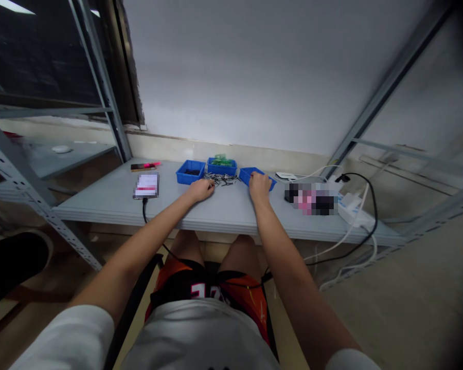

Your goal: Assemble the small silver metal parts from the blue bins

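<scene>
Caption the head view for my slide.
Left hand beside a pile of metal parts, right hand at a blue bin, on a grey shelf.

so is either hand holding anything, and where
Right hand seems to grip the right blue bin by its near rim; left hand touches the metal parts, grasp unclear.

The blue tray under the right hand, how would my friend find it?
Start at the long grey table top against the white wall, where three small blue plastic trays sit in a row. Go to the right end of the row, past the heap of dark metal pieces. That rightmost blue tray is the only one turned askew, and the right hand rests on it.
</scene>
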`<action>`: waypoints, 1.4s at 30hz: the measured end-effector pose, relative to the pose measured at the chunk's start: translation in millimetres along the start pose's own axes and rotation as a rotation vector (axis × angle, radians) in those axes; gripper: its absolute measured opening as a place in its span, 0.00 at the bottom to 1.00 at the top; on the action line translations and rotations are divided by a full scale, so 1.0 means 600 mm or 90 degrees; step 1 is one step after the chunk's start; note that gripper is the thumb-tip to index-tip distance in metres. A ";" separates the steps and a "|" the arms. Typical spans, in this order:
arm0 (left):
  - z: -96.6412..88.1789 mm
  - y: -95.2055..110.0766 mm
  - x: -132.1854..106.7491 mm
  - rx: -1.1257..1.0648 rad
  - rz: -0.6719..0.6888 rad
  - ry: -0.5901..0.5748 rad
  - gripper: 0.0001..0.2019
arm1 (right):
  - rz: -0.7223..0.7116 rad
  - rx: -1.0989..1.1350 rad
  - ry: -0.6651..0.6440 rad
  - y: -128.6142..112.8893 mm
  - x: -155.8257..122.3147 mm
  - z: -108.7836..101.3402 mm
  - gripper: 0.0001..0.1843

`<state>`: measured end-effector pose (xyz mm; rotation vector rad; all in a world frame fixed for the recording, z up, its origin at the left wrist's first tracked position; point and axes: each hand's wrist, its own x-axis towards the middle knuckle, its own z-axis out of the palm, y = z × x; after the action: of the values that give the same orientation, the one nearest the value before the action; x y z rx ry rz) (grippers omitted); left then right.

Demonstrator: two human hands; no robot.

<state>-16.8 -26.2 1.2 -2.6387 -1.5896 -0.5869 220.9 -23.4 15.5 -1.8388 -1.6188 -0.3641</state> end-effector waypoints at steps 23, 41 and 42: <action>0.005 -0.004 0.002 0.015 0.005 0.018 0.12 | -0.475 0.130 -0.270 -0.078 -0.039 0.051 0.17; 0.009 -0.005 0.003 0.021 0.054 0.024 0.14 | -0.444 0.098 -0.280 -0.076 -0.032 0.058 0.17; 0.009 -0.004 0.004 0.013 0.064 0.026 0.14 | -0.454 0.097 -0.278 -0.077 -0.033 0.056 0.16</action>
<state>-16.3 -22.0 -3.6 -2.6543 -1.4346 -0.6127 165.9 -16.7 -8.1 -1.2253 -2.5141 -0.1287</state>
